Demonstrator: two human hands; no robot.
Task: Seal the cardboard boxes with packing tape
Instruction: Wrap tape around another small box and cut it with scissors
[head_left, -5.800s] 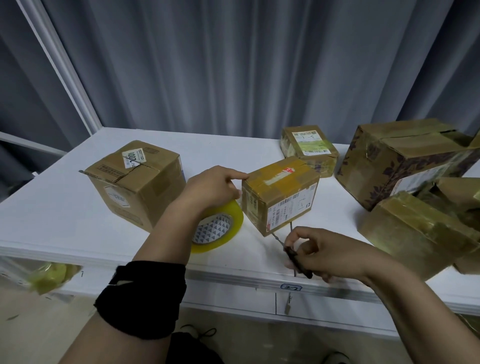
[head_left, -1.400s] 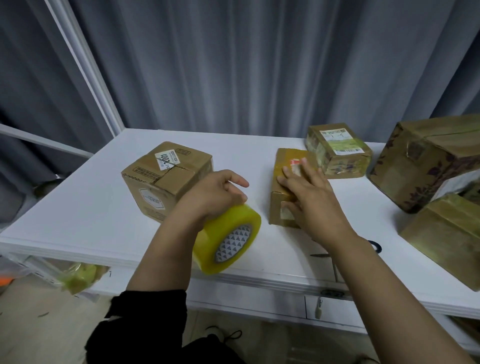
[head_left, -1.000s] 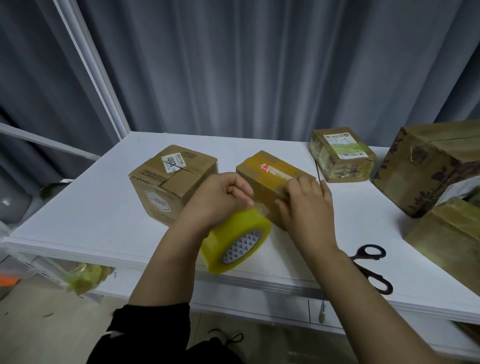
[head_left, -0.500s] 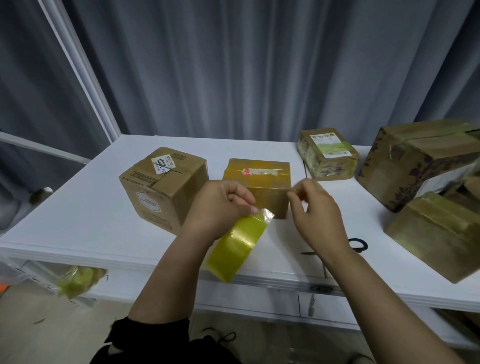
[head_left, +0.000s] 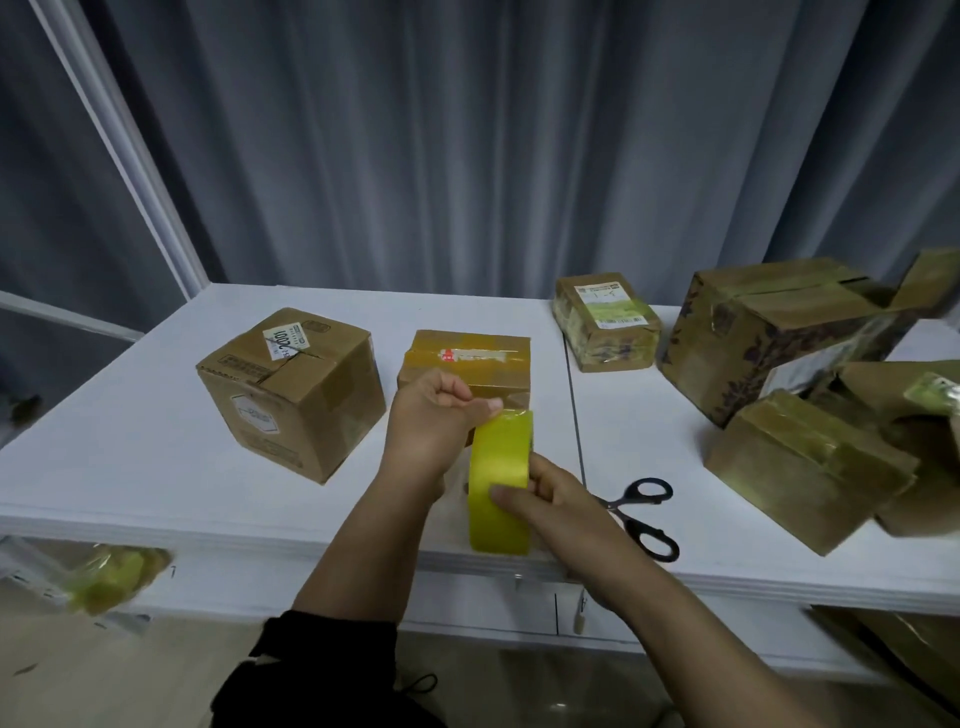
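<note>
Head view. Count: one tape roll (head_left: 501, 483), one pair of scissors (head_left: 644, 514), and five cardboard boxes plainly seen, with further ones cut off at the right margin.

Your left hand (head_left: 439, 421) pinches the roll's top rim between thumb and curled fingers. Your right hand (head_left: 556, 506) grips its lower right side. The roll stands on edge over the front edge of the table (head_left: 130, 441), just in front of the middle box (head_left: 467, 364).

The left box (head_left: 291, 389) sits near the middle one, not touching. The labelled box (head_left: 605, 322), patterned box (head_left: 763, 332) and taped box (head_left: 800, 467) crowd the right side.

The scissors lie near the front edge, by your right wrist. Bare tabletop lies left of the left box and along the back.
</note>
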